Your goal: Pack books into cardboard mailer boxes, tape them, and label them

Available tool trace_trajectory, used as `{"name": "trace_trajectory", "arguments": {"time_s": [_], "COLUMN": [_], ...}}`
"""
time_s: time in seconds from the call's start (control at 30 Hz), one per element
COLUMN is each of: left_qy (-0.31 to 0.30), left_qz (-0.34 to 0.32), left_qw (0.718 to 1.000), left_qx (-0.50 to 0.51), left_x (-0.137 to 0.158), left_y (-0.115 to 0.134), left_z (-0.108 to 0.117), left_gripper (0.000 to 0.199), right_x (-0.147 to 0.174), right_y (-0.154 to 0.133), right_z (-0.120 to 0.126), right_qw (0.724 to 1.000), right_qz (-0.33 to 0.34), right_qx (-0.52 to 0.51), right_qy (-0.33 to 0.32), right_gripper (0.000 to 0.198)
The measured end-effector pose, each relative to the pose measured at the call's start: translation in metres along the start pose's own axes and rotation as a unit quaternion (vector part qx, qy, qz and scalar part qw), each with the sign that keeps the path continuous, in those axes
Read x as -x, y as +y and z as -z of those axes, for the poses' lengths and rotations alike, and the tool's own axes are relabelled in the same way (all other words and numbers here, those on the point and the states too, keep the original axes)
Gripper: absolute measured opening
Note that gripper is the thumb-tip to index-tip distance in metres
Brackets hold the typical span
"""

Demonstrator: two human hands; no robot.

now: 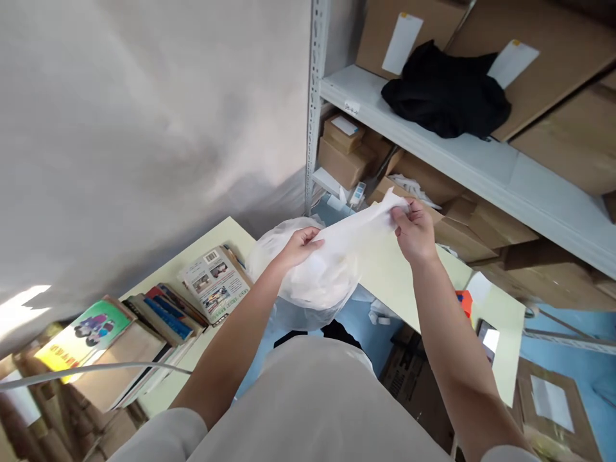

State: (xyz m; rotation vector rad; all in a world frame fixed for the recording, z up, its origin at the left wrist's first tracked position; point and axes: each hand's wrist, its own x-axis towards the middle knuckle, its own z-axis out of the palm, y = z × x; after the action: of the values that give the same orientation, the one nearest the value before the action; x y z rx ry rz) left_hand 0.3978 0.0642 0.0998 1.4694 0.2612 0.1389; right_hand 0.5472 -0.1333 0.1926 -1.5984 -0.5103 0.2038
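A thin white sheet (359,224) is stretched between my two hands; I cannot tell if it is paper or plastic. My left hand (302,247) pinches its near left end between thumb and fingers. At the other end, my right hand (414,230) is closed on a crumpled corner, a little higher and farther right. Just below the sheet sits a full, translucent white plastic bag (317,282), with pale, bunched material showing through it. The sheet and my left hand hide part of the bag.
Books (163,314) are stacked on the pale table (385,273) at left. An orange-red object (464,301) and a phone (488,339) lie at its right end. Metal shelving (481,170) with cardboard boxes (344,157) and a black cloth (447,90) rises behind, beside a wall (168,115).
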Motion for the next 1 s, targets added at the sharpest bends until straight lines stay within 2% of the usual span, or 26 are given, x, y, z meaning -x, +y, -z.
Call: {"name": "trace_trajectory", "arguments": {"time_s": [0.1, 0.27, 0.43, 0.53, 0.6, 0.7, 0.73, 0.83, 0.87, 1.0], "left_qy": [-0.019, -0.054, -0.082, -0.099, -0.093, -0.102, -0.122, -0.191, -0.193, -0.134], "left_qz": [-0.006, -0.035, -0.028, -0.022, -0.011, 0.017, 0.029, 0.064, 0.068, 0.061], "left_qw": [1.000, 0.996, 0.986, 0.968, 0.961, 0.964, 0.964, 0.947, 0.940, 0.907], "left_qx": [-0.004, -0.058, -0.144, -0.228, -0.260, -0.247, -0.236, -0.250, -0.275, -0.394], "left_x": [-0.005, -0.022, -0.044, -0.059, -0.068, -0.075, -0.076, -0.083, -0.087, -0.111], "left_y": [0.014, 0.027, 0.024, 0.021, 0.021, 0.023, 0.023, 0.021, 0.018, -0.001], "left_z": [-0.010, -0.042, -0.070, -0.088, -0.106, -0.145, -0.159, -0.198, -0.208, -0.228], "left_gripper": [0.032, 0.033, 0.022, 0.031, 0.039, 0.032, 0.037, 0.073, 0.074, 0.032], "right_x": [0.021, 0.064, 0.094, 0.102, 0.104, 0.105, 0.104, 0.103, 0.103, 0.109], "right_y": [0.000, 0.008, 0.025, 0.039, 0.051, 0.076, 0.085, 0.112, 0.121, 0.147], "right_z": [0.034, 0.097, 0.156, 0.178, 0.188, 0.202, 0.208, 0.230, 0.238, 0.270], "right_qw": [0.999, 0.995, 0.981, 0.970, 0.967, 0.956, 0.950, 0.932, 0.929, 0.924], "right_qz": [-0.017, -0.077, -0.183, -0.226, -0.227, -0.224, -0.228, -0.246, -0.253, -0.273], "right_qx": [0.020, 0.037, 0.025, 0.023, 0.031, 0.017, 0.006, -0.013, -0.014, -0.013], "right_qy": [0.023, 0.053, 0.061, 0.090, 0.116, 0.187, 0.213, 0.264, 0.271, 0.268], "right_gripper": [0.026, 0.048, 0.049, 0.040, 0.038, 0.044, 0.045, 0.045, 0.045, 0.040]}}
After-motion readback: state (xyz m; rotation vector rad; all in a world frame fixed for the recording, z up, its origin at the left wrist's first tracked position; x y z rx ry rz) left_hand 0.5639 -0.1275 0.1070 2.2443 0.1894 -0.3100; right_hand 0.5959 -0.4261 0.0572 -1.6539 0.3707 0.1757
